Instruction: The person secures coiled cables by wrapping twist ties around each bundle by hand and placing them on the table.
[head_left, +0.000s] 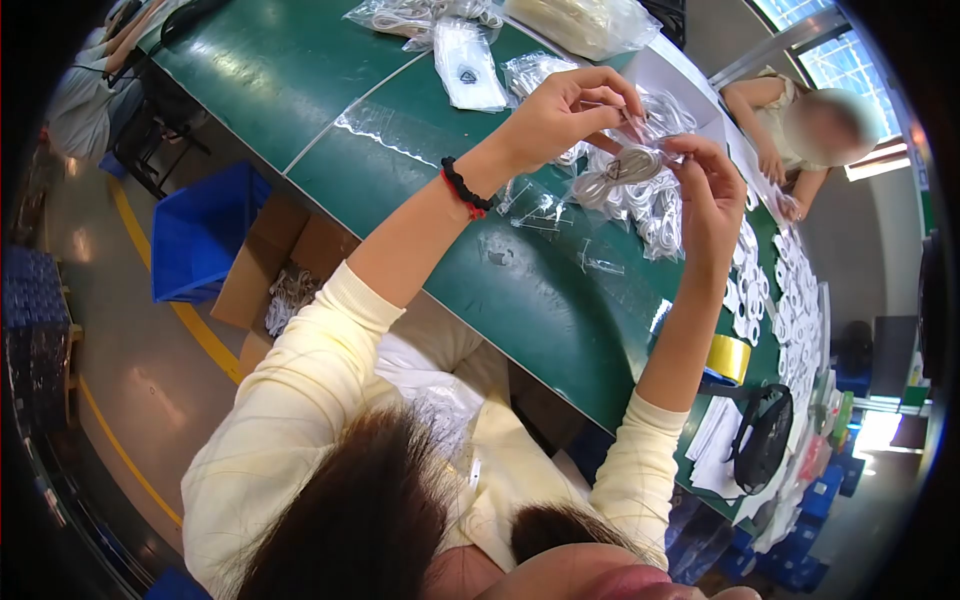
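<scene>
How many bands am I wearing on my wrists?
2: a black band and, beside it, a thin red band, both at the wrist of your left hand. Others may be hidden.

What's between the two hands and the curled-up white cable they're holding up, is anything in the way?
Just clear plastic, it seems: the left hand and the right hand pinch it close to the white cable. Nothing else visible stands between them.
</scene>
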